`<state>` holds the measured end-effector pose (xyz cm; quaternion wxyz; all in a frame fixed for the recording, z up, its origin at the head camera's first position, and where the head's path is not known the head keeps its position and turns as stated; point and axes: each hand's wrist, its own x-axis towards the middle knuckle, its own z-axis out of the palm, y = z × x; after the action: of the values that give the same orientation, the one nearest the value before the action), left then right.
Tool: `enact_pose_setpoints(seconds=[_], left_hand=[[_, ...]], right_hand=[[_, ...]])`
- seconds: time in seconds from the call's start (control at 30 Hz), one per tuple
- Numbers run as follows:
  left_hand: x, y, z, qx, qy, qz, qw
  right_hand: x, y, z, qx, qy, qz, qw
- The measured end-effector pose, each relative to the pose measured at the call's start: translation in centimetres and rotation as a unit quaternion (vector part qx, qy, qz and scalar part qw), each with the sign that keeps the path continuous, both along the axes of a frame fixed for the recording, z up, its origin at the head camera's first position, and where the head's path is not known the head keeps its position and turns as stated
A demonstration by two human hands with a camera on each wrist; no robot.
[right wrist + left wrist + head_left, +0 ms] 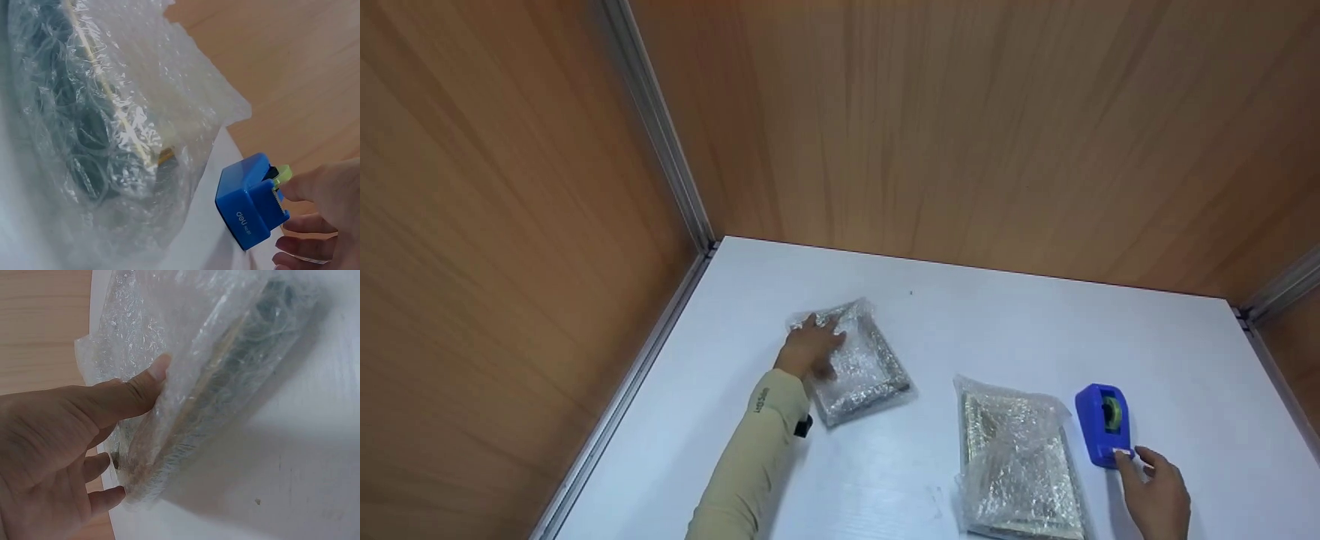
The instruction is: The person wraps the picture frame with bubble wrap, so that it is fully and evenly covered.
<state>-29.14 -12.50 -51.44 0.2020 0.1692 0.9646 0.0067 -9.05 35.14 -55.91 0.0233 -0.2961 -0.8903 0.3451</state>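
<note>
Toward the left of the table, my left hand (810,346) rests with spread fingers on a flat rectangular frame in bubble wrap (877,375). The left wrist view shows the thumb (160,367) lying on the clear wrap and the other fingertips along its edge. At the right, my right hand (1161,491) is at the cutter end of a blue tape dispenser (1093,420). In the right wrist view, one digit touches the yellowish-green tape end (283,176) beside the toothed cutter, while the other fingers hang loosely bent below it.
A second bubble-wrapped frame (1020,465) lies near the front of the white table (960,322), just left of the dispenser. Wood-grain panels (960,135) stand behind and at both sides, with metal rails (660,135) at the corners.
</note>
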Motion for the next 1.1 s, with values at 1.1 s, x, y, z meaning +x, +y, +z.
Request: enact_pose_setpoints(seconds=[1.1], left_hand=[[0.0,0.6,-0.7,0.007,0.008,-0.004,0.9999]], right_hand=[[-2.8,1.9,1.2,-0.133,-0.078,-0.032,0.9875]])
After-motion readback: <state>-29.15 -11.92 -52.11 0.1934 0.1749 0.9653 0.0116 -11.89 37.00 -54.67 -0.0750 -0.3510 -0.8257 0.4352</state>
